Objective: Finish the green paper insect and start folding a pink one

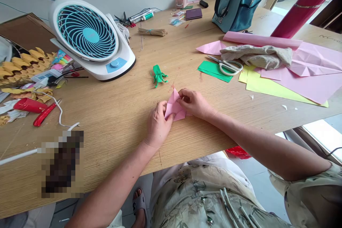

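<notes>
Between my two hands is a folded piece of pink paper [175,106], its pointed tip turned away from me. My left hand [159,121] pinches its left edge, the thumb lying along the lower part. On the right side my right hand [196,104] grips the paper between thumb and fingers, covering part of it. Just beyond my hands a small green origami figure [158,76] with thin legs rests on the table. Scissors with white handles [230,67] lie on green paper [212,70] to the right.
A white fan [107,46] stands at the left, near cluttered craft materials. Along the right are pink sheets [317,82], yellow paper [278,91], a grey cloth [259,55], a red thermos [299,16] and a teal backpack [236,7]. A bundle of sticks [152,32] lies further back.
</notes>
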The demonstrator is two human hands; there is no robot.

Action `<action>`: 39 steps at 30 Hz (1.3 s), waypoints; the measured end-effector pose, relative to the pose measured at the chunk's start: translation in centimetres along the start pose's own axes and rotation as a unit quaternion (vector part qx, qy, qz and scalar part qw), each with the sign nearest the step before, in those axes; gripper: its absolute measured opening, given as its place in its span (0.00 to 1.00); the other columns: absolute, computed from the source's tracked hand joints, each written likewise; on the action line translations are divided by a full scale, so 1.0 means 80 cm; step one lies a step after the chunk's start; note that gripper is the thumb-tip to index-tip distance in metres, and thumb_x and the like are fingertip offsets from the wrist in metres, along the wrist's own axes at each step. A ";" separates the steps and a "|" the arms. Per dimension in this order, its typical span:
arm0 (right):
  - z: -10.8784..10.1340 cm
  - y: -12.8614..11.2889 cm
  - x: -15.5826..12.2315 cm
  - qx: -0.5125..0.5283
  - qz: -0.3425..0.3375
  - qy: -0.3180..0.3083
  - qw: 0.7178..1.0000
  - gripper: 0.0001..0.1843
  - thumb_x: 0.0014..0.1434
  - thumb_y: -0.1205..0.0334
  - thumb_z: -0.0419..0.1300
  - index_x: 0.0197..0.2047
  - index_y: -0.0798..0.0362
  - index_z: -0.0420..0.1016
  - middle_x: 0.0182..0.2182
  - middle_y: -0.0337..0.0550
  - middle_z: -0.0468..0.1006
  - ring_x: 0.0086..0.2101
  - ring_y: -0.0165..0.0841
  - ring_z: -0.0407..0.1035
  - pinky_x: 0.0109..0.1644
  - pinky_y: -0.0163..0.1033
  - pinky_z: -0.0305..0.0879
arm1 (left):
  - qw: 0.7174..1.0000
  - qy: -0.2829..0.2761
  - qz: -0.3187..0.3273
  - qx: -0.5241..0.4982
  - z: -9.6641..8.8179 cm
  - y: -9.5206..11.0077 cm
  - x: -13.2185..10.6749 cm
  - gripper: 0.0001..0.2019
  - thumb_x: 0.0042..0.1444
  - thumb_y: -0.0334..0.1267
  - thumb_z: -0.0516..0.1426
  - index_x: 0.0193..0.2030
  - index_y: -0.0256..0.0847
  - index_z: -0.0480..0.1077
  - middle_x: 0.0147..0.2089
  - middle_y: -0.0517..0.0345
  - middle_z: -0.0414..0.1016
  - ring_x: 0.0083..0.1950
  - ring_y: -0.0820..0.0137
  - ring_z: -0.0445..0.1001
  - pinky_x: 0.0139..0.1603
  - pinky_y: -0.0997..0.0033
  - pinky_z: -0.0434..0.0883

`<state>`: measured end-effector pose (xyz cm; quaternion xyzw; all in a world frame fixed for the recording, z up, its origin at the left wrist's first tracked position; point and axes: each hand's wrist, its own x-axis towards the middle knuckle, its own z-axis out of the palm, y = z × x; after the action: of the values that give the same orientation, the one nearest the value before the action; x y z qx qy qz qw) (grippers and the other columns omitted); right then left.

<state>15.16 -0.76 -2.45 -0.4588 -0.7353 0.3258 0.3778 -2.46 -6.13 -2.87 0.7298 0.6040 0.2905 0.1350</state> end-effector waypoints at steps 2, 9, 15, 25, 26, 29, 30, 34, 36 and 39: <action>-0.001 -0.002 0.001 0.004 0.020 0.003 1.000 0.03 0.55 0.67 0.57 0.33 0.55 0.71 0.25 0.34 0.68 0.24 0.26 0.60 0.31 0.33 0.54 | 1.000 0.011 0.009 -0.008 0.000 0.000 0.000 0.19 0.55 0.29 0.64 0.51 0.42 0.65 0.40 0.57 0.78 0.42 0.63 0.77 0.45 0.63 0.72; -0.004 -0.005 0.002 0.013 0.052 -0.007 0.999 0.05 0.52 0.62 0.60 0.31 0.53 0.66 0.23 0.33 0.68 0.23 0.26 0.59 0.29 0.34 0.52 | 0.995 0.047 0.087 -0.002 0.003 -0.004 -0.003 0.15 0.56 0.24 0.60 0.48 0.42 0.64 0.44 0.55 0.74 0.46 0.64 0.74 0.48 0.64 0.72; -0.005 -0.005 0.003 0.003 0.074 -0.030 0.997 0.05 0.50 0.64 0.61 0.31 0.53 0.67 0.21 0.32 0.68 0.23 0.26 0.60 0.28 0.33 0.51 | 0.987 0.049 0.144 0.052 0.004 -0.002 -0.004 0.17 0.57 0.23 0.58 0.50 0.42 0.64 0.46 0.52 0.72 0.49 0.60 0.71 0.52 0.59 0.71; -0.005 -0.010 0.002 -0.019 0.071 -0.011 0.997 0.04 0.52 0.64 0.60 0.31 0.54 0.68 0.22 0.33 0.69 0.23 0.26 0.60 0.29 0.33 0.51 | 0.989 0.032 0.132 0.053 0.004 0.000 -0.002 0.11 0.63 0.29 0.56 0.51 0.40 0.65 0.45 0.50 0.73 0.48 0.62 0.73 0.49 0.63 0.71; -0.005 -0.009 0.002 -0.021 0.067 -0.021 0.997 0.05 0.52 0.64 0.60 0.33 0.54 0.69 0.23 0.33 0.70 0.24 0.26 0.60 0.29 0.33 0.51 | 0.991 0.033 0.118 0.058 0.004 0.001 0.000 0.09 0.63 0.30 0.56 0.49 0.40 0.66 0.44 0.51 0.74 0.47 0.62 0.73 0.49 0.64 0.71; -0.005 -0.007 0.003 -0.052 0.038 -0.045 0.997 0.05 0.51 0.63 0.61 0.33 0.54 0.70 0.26 0.34 0.70 0.26 0.27 0.61 0.30 0.33 0.52 | 0.995 0.034 0.066 0.068 0.005 0.002 0.007 0.07 0.62 0.34 0.59 0.46 0.41 0.66 0.41 0.52 0.75 0.45 0.61 0.74 0.45 0.64 0.70; -0.005 -0.006 0.003 -0.066 0.027 -0.051 0.996 0.04 0.52 0.63 0.60 0.31 0.54 0.70 0.27 0.35 0.69 0.26 0.27 0.61 0.31 0.34 0.52 | 0.996 0.035 0.051 0.066 0.006 0.002 0.009 0.08 0.61 0.35 0.60 0.45 0.41 0.67 0.40 0.53 0.76 0.44 0.61 0.75 0.44 0.64 0.69; -0.003 -0.002 0.004 -0.089 0.013 -0.062 0.994 0.08 0.55 0.62 0.60 0.27 0.53 0.66 0.28 0.37 0.68 0.27 0.27 0.60 0.32 0.35 0.52 | 0.998 0.046 0.027 0.044 0.007 0.000 0.017 0.07 0.60 0.36 0.61 0.40 0.41 0.66 0.36 0.56 0.75 0.40 0.63 0.74 0.41 0.67 0.67; -0.001 -0.001 0.004 -0.078 0.009 -0.054 0.995 0.09 0.56 0.59 0.59 0.27 0.53 0.66 0.28 0.37 0.68 0.27 0.28 0.60 0.32 0.35 0.52 | 0.998 0.047 0.036 0.034 0.007 -0.001 0.019 0.07 0.60 0.35 0.61 0.36 0.42 0.65 0.34 0.58 0.73 0.37 0.66 0.72 0.39 0.68 0.66; 0.002 0.000 0.003 -0.053 0.006 -0.010 0.999 0.09 0.55 0.61 0.59 0.26 0.52 0.64 0.26 0.36 0.66 0.27 0.27 0.59 0.32 0.34 0.53 | 0.997 0.046 0.063 0.025 0.009 -0.003 0.019 0.08 0.58 0.29 0.60 0.34 0.42 0.64 0.33 0.60 0.71 0.35 0.68 0.71 0.39 0.69 0.66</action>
<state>14.98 -0.56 -2.50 -0.4793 -0.7524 0.2929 0.3440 -2.06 -4.55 -3.14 0.7554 0.5696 0.3163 0.0700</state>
